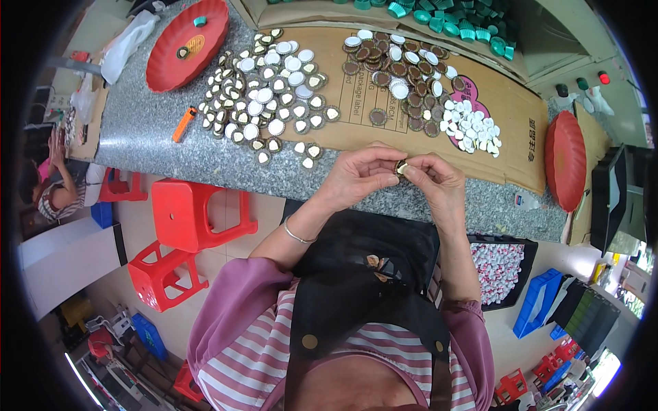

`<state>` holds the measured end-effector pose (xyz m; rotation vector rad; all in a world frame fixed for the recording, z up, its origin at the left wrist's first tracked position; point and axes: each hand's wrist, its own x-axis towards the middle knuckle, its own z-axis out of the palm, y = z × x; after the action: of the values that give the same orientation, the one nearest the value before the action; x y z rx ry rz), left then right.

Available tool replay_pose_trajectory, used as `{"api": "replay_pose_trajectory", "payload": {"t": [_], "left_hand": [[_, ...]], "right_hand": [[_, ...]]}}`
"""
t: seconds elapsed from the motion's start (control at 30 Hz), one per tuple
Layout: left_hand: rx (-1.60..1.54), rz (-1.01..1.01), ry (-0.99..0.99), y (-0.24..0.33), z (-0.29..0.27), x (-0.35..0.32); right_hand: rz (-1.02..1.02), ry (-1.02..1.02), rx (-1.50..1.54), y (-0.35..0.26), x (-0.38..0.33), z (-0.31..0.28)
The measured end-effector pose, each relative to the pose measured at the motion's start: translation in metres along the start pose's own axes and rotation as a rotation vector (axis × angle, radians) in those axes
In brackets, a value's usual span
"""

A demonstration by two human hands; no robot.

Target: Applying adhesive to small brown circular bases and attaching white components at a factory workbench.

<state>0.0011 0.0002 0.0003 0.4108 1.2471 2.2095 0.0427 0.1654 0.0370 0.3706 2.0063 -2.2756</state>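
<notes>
the front edge of the speckled grey surface (151, 151) is crossed by both arms. some open room is left on the left side, around an orange tool (184, 125). the back is edged by piled green cups (473, 29), and the sides by a red tray (162, 68) on the left and a red dish (565, 163) on the right. a bare strip of cardboard (334, 77) is seen between two spreads of little round things. a small dark piece (401, 166) with a pale bit is pinched by the left hand (363, 176) and right hand (434, 181), near the front edge. both are nearly closed, with fingers bent; the piece is mostly hidden.
</notes>
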Motion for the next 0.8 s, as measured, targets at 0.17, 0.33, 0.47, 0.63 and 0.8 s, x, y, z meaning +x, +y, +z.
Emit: {"api": "replay_pose_trajectory", "payload": {"t": [0.17, 0.33, 0.47, 0.63, 0.8], "left_hand": [[0.003, 0.012, -0.017, 0.001, 0.000, -0.001], [0.008, 0.028, -0.032, -0.001, -0.003, 0.000], [0.022, 0.035, -0.043, 0.000, -0.003, -0.001], [0.040, 0.028, -0.035, -0.001, -0.003, -0.002], [0.065, 0.034, -0.036, 0.000, -0.001, -0.001]], "right_hand": [[-0.064, 0.035, -0.055, 0.001, -0.004, 0.003], [-0.109, 0.058, -0.064, 0.003, -0.005, 0.006], [-0.130, 0.069, -0.097, 0.004, -0.005, 0.008], [-0.134, 0.084, -0.073, 0.006, -0.007, 0.011], [-0.084, 0.106, -0.067, 0.004, -0.009, 0.012]]}}
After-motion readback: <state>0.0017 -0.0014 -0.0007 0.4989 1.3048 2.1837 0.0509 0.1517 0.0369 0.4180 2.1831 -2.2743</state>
